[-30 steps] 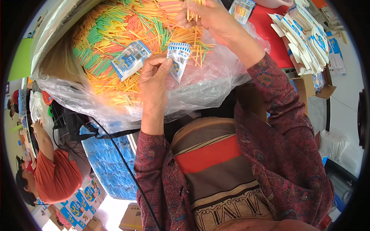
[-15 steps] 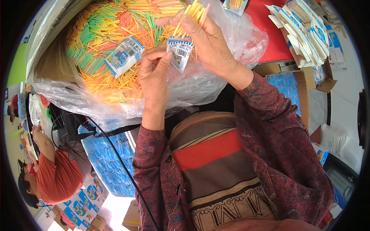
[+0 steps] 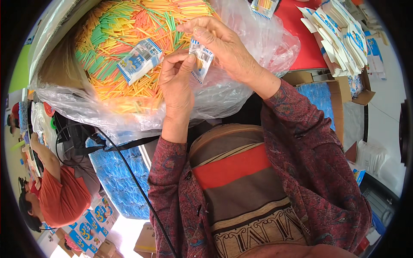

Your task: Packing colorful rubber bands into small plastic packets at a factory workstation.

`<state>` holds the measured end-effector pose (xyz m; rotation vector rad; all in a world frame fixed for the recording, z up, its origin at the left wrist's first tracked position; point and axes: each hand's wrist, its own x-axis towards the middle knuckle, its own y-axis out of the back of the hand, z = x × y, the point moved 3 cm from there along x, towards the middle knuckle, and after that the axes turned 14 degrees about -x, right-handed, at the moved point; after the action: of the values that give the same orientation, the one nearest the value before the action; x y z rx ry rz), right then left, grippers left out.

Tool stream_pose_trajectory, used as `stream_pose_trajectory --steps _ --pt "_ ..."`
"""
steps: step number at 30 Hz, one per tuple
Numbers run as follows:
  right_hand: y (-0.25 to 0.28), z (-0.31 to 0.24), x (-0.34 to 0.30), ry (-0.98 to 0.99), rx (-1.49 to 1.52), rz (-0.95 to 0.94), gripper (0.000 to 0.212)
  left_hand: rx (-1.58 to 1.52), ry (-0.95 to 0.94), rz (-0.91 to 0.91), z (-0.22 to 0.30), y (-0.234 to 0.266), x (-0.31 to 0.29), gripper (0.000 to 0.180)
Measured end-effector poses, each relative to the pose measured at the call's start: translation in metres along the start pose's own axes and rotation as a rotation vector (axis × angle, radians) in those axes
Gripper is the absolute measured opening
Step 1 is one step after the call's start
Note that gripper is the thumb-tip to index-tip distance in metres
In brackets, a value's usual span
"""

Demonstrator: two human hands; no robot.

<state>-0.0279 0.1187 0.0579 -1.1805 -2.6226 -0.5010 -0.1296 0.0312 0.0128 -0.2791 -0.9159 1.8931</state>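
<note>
A small blue-and-white plastic packet (image 3: 201, 60) is pinched by its lower left side between the thumb and fingers of my left hand (image 3: 177, 81). My right hand (image 3: 228, 49) is at the packet's top edge, its thumb and fingers closed around it; part of the top is hidden by them. Below both hands lies a large heap of thin yellow, orange and green sticks (image 3: 124, 26). Another blue-and-white packet (image 3: 140, 61) rests on the heap, left of my left hand.
Clear plastic sheeting (image 3: 215, 103) lines the box around the sticks. A further packet (image 3: 264, 6) lies beyond, near a red surface (image 3: 297, 38). Flattened white cartons (image 3: 337, 38) are stacked at right. Blue mesh-like bundles (image 3: 118, 180) stand lower left, with a co-worker (image 3: 64, 198) beyond.
The yellow and pink sticks that stood up from my right hand no longer show there. My right hand has come down and left onto the packet's top. My left hand has shifted slightly right.
</note>
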Motion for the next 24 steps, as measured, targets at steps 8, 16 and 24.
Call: stream_pose_trajectory --steps 8,16,24 --pt "0.005 -0.015 0.000 -0.180 -0.112 -0.047 0.035 0.001 0.005 0.032 -0.001 0.004 0.004 0.008" --pt "0.014 -0.009 0.011 -0.098 0.002 -0.076 0.021 0.134 0.180 0.089 0.014 -0.006 0.005 0.017" --pt "0.045 0.006 0.011 0.444 -0.909 -0.303 0.017 -0.059 0.261 0.104 0.025 0.018 0.010 0.024"
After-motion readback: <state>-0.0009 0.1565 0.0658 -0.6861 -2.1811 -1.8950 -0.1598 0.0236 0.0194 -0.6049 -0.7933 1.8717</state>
